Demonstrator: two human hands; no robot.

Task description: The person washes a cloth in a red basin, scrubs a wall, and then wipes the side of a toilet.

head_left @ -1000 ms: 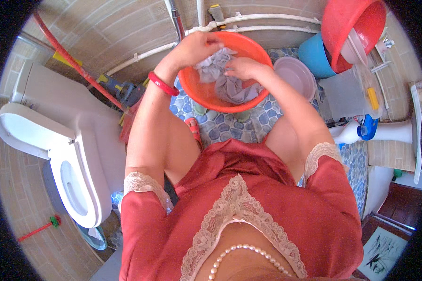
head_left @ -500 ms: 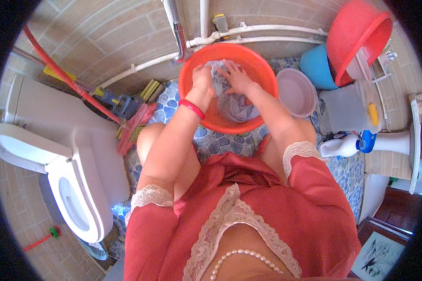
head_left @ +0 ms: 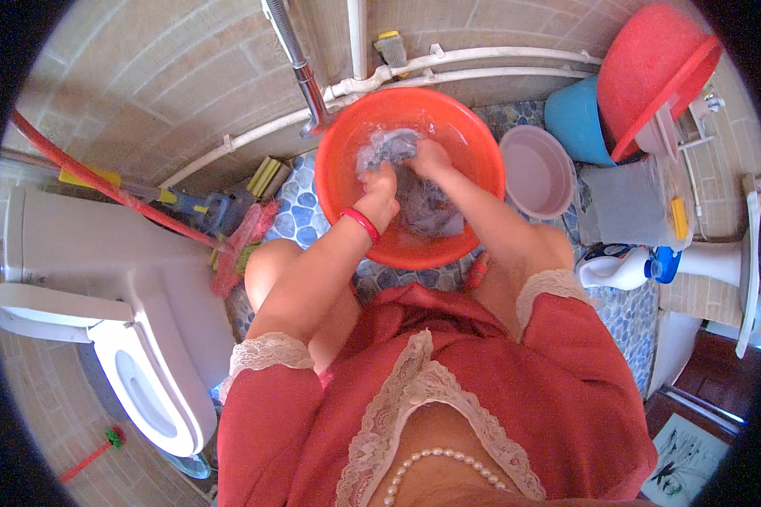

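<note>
An orange-red basin (head_left: 334,194) stands on the floor in front of me with water in it. Wet grey cloth (head_left: 431,207) lies bunched in the basin, and a bundled part of it rises towards the far side. My left hand (head_left: 380,188), below a red bangle (head_left: 361,225), is closed on the cloth at the left. On the right, my right hand (head_left: 431,159) grips the same bundle, its fingers curled and partly hidden in the folds. The two hands are a short distance apart, both inside the basin.
Right of the basin sit a pale pink basin (head_left: 537,173), a blue bucket (head_left: 577,122) and a large tilted red tub (head_left: 651,76). A white bottle (head_left: 617,269) stands nearer. White pipes (head_left: 473,61) run along the wall. A toilet (head_left: 156,372) is at the left.
My right hand has gone from spread fingers to a grip on the cloth. My left hand has come down and nearer to me. The cloth bundle has shifted and bunched between the hands.
</note>
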